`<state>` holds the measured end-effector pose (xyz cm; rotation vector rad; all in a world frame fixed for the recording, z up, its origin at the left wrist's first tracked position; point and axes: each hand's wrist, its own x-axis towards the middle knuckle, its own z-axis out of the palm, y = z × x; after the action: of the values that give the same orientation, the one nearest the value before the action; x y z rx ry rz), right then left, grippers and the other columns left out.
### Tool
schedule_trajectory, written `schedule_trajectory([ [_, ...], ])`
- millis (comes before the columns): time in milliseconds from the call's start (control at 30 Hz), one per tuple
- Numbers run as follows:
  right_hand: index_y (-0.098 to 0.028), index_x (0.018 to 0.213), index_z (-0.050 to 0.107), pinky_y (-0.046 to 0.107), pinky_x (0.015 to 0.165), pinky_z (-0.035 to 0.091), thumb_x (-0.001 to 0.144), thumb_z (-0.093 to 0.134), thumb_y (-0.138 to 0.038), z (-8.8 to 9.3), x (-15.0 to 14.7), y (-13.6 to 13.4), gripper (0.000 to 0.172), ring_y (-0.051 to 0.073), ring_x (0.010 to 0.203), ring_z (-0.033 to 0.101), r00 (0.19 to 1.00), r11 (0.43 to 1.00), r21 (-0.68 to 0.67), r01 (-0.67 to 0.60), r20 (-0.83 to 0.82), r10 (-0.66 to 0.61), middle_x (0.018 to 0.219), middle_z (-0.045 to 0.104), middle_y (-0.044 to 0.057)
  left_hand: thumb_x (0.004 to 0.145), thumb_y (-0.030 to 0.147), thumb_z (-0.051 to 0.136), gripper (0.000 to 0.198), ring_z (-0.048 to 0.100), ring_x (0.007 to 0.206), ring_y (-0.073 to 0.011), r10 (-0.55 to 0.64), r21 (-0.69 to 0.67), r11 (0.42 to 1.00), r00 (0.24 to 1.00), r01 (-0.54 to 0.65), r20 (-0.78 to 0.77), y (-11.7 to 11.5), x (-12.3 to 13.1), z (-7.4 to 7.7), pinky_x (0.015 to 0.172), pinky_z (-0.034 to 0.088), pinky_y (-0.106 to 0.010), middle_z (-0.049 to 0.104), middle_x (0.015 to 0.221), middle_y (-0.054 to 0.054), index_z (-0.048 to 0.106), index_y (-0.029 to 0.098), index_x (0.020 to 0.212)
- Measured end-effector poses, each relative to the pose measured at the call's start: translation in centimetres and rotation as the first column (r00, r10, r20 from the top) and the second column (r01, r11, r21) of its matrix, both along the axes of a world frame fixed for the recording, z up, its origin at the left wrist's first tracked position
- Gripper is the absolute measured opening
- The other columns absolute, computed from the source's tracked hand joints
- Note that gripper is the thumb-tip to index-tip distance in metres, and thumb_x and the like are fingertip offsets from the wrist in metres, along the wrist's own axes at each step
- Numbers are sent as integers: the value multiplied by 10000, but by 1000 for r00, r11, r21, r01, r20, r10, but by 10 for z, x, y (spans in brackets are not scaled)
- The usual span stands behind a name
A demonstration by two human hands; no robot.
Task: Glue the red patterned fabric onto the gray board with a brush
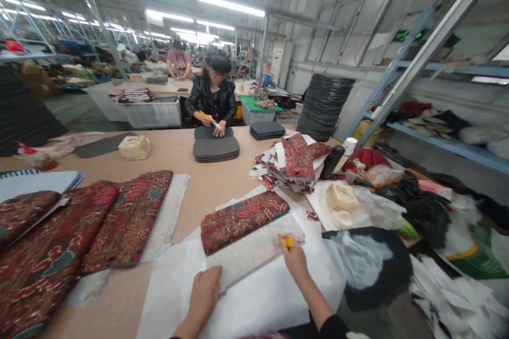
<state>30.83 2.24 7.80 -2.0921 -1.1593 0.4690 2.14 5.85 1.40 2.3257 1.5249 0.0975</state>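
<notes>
A pale grey-white panel (254, 254) lies in front of me at a slant on white sheets (274, 296). At its lower left corner, my left hand (204, 291) grips the edge with fingers closed together. My right hand (296, 260) is closed round a small yellow tool (289, 242) over the panel's right end; its tip is blurred, so I cannot tell its exact kind. Along the panel's far side lies a folded piece of brown-red floral fabric (244, 217).
Left are large floral fabric pieces (127, 222). Ahead stand a cut fabric pile (296, 161) and dark grey pads (216, 148). A co-worker (212, 90) works across the table with a yellow-handled tool. Right are a cream block (342, 196), plastic bags (363, 254) and white scraps (457, 296).
</notes>
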Motion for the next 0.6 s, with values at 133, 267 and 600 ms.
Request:
schedule_trajectory([
  [133,-244,851,601,203,596,408,767,467,-261,-13,-104,2,159,125,630,579,868,894,56,-445,-218,445,680,629,-36,823,136,283,427,547,1094,-142,161,-25,987,986,-160,46,4,0,4,941,369,-298,608,1199,-65,481,177,1199],
  [267,-223,805,599,199,555,376,763,467,-243,-17,-94,3,140,122,583,557,891,906,-62,-418,-222,396,612,596,-34,830,142,249,444,572,1048,-150,210,-76,975,977,-207,35,2,1,10,933,375,-301,639,1147,-73,458,140,1221],
  [600,-233,857,601,222,639,388,798,470,-291,7,-119,5,155,145,692,588,856,858,-10,-514,-75,512,731,644,-4,860,222,229,429,593,1012,-140,386,-188,920,877,-344,286,9,-5,9,884,417,-257,643,1129,-81,437,140,1226],
])
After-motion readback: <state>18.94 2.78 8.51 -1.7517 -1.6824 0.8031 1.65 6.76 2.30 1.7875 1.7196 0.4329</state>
